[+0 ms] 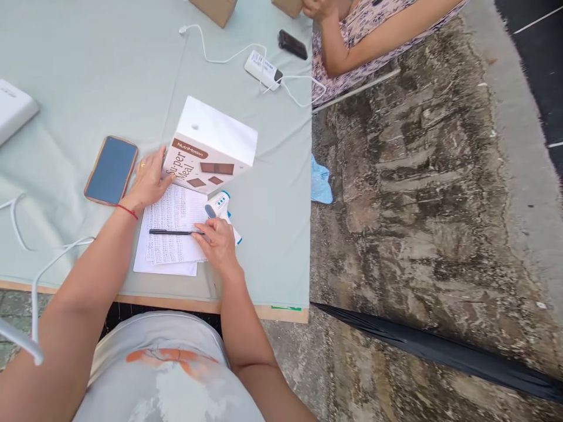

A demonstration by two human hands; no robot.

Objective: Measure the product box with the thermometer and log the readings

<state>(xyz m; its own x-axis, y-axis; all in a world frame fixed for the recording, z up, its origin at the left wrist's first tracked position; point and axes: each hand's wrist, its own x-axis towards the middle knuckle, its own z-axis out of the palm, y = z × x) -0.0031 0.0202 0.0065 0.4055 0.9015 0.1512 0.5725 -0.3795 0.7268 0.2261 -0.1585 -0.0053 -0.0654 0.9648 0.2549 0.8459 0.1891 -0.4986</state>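
A white box [224, 126] with brown "NutriMotion" and "Super Meal" print stands tilted on the table. My left hand [152, 179] grips its left edge, thumb at the front and the other fingers along the side. Below the box lie sheets of paper [169, 253] covered in small handwriting. Over them, my right hand [219, 243] pinches the right end of a black pen [169, 232], which lies level across the writing. Partly behind that hand is a white and blue infrared thermometer [220, 203]. Beside my left hand rests a smartphone [111, 170] in a brown case.
A white device [15, 111] and white cables [57, 258] are at the left. Beyond the box lie a white power bank [261, 67] with a cable and a black device [292, 44]. Another person's arm [373, 41] is at the table's right edge, near cardboard boxes [215, 9].
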